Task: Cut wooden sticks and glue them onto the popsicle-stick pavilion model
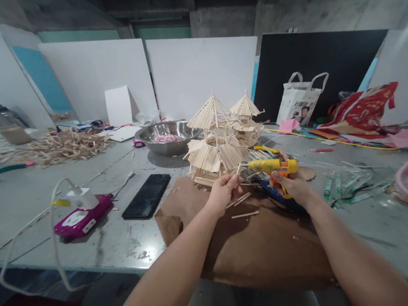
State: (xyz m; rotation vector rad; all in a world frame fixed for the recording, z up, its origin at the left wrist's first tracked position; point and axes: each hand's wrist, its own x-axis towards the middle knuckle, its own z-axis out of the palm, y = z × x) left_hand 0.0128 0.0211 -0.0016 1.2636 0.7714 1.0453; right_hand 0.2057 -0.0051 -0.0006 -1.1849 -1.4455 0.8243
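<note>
My right hand (289, 184) is wrapped round a yellow hot glue gun (273, 165), its nozzle pointing left. Between the fingertips of my left hand (227, 190) a short wooden stick (238, 169) is pinched, close to the nozzle. Just behind my hands stands a pagoda model (211, 154) built of thin sticks, with tiered roofs. A second stick pagoda (246, 112) rises behind it to the right. Loose sticks (245, 215) lie on the brown board (262, 250) under my hands. Below the glue gun rests a dark blue tool (280, 200), partly hidden by my right hand.
A black phone (147, 196) and a purple power strip (84, 218) with a white plug lie left. Behind are a metal bowl (169, 145) and a stick pile (71, 145). Green-and-clear packets (347, 188) and a white bag (297, 100) are on the right.
</note>
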